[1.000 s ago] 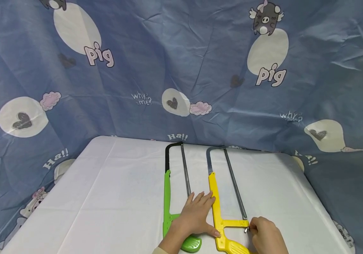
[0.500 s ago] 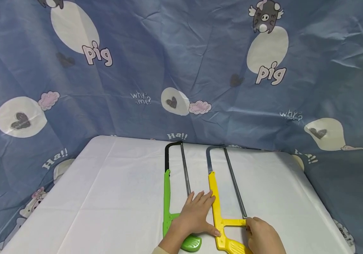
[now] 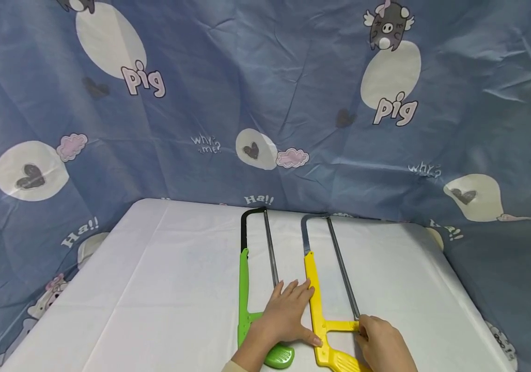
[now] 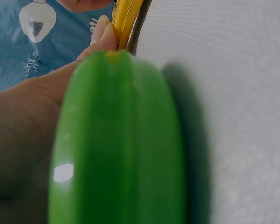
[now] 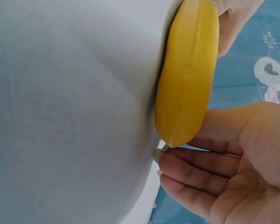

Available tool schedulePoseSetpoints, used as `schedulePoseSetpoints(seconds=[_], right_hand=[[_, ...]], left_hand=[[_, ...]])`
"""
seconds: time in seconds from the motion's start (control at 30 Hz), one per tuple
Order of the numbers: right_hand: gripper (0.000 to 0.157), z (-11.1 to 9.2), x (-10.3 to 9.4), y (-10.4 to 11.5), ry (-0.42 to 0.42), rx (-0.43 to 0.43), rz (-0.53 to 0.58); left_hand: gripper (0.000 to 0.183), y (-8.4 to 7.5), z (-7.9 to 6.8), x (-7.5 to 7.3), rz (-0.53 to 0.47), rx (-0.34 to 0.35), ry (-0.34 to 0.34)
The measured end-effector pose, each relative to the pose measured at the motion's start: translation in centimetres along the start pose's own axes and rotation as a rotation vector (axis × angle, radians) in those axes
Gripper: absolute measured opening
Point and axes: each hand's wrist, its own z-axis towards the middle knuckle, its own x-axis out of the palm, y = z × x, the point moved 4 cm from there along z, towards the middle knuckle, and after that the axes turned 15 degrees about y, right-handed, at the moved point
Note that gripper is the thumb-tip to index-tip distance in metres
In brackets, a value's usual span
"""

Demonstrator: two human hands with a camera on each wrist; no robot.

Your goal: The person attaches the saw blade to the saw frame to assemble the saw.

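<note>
A yellow hacksaw (image 3: 314, 305) lies on the white-covered table, its grey blade (image 3: 343, 268) toward the right. My left hand (image 3: 284, 316) spreads over it, fingertips and thumb touching the yellow frame. At the end of its short cross arm, my right hand (image 3: 383, 341) pinches the wing nut (image 5: 166, 148), mostly hidden by the fingers. In the right wrist view the yellow handle (image 5: 186, 79) stands in front of that hand. Partly under my left forearm lies a green hacksaw (image 3: 244, 279), whose handle (image 4: 116, 140) fills the left wrist view.
The white cloth (image 3: 177, 268) covers the table under both saws. Behind it hangs a blue printed curtain (image 3: 191, 93), meeting the table's far edge near the saw tips.
My right hand has moved slightly left onto the wing nut, which showed beside the fingers a second ago. My left hand and both hacksaws stay in place.
</note>
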Motion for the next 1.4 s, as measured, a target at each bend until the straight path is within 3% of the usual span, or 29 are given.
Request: schedulePoseSetpoints(seconds=[0.27,0.97,1.4], right_hand=[[0.013,0.0,0.0,-0.4,0.011,0.025,0.134],[0.014,0.2,0.0,-2.2,0.011,0.082,0.355],[0.011,0.3,0.2,-3.5,0.050,0.106,0.576]], left_hand=[[0.111,0.1,0.1,0.1,0.003,-0.002,0.002],[0.111,0.1,0.0,0.2,0.010,0.000,-0.012],[0.111,0.0,0.0,0.2,0.009,0.001,-0.012]])
